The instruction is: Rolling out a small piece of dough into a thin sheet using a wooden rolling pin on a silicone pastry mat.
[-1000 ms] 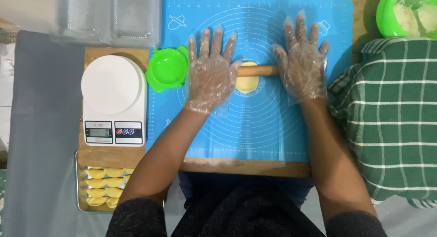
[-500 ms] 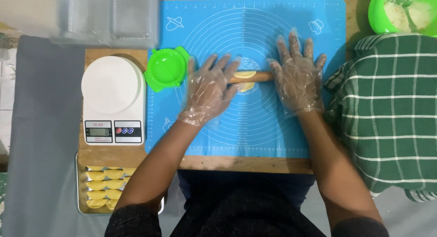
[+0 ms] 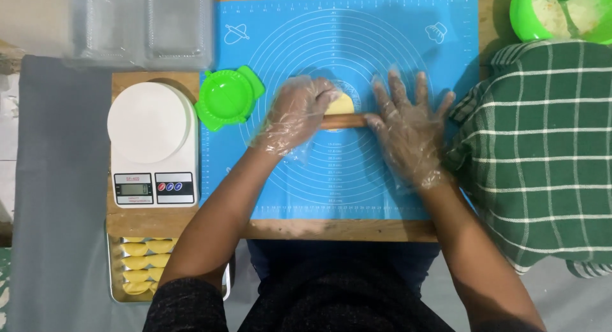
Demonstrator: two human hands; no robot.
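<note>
A thin wooden rolling pin (image 3: 343,120) lies across a small yellow dough round (image 3: 342,105) on the blue silicone mat (image 3: 306,192). Both hands wear clear plastic gloves. My left hand (image 3: 294,114) rests palm down on the pin's left end, fingers curled over it. My right hand (image 3: 409,129) presses flat on the pin's right end with fingers spread. Most of the dough is hidden under the pin and my left fingers.
A green dumpling press (image 3: 227,97) lies at the mat's left edge, beside a white kitchen scale (image 3: 153,141). A tray of folded yellow dumplings (image 3: 141,265) sits below it. A green checked cloth (image 3: 542,153) covers the right; a green bowl (image 3: 524,16) is at top right; clear plastic containers (image 3: 143,26) at top left.
Both hands have rolled the pin toward me across the mat, and my left fingers have curled from flat to bent over the pin.
</note>
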